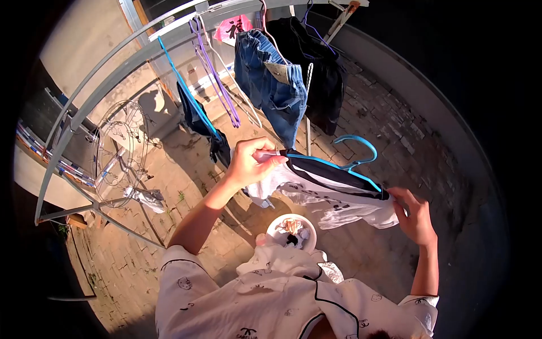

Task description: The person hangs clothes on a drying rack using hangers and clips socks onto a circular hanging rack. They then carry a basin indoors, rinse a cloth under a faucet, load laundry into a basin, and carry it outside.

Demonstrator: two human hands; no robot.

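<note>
A white garment (333,203) with a black trimmed edge and dark lettering spreads between my two hands, above the ground. Inside its black edge sits a light blue hanger (361,174), its hook pointing up and away from me. My left hand (252,163) is closed on the garment's left upper part, thumb and fingers pinched near the hanger's left end. At the other end, my right hand (415,214) grips the garment's right upper corner, beside the hanger's tip. Part of the hanger is covered by cloth.
Ahead, a metal drying rack (113,59) holds blue jeans (265,79), a black garment (322,73), purple hangers (214,73) and another blue hanger (186,85). Below me stands a white basin (309,244) with small laundry. A wire clip rack (121,141) hangs at left.
</note>
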